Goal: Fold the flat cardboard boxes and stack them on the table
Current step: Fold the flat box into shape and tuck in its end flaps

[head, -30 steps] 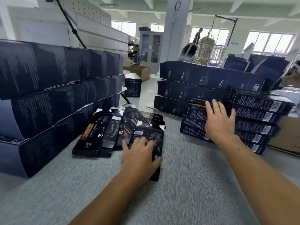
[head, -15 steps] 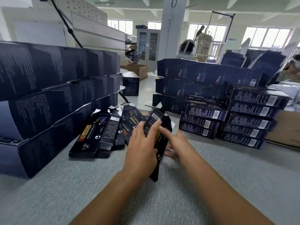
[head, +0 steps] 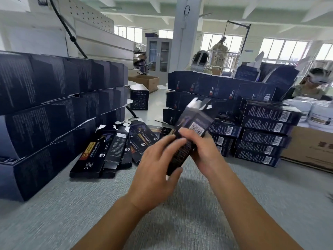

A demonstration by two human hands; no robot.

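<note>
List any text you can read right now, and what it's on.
Nothing reads clearly.
Held box: white barcode label, blurred by motion.
Flat boxes: gold label and white print, too small.
Stacked boxes on the right: barcodes and fine print, unreadable.
Back boxes: red vertical brand marks, too small.
Brown carton: dark characters, cut off and blurred.

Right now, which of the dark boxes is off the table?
The tilted box gripped by the left hand and right hand; the flat ones and stacks rest on the table.
</note>
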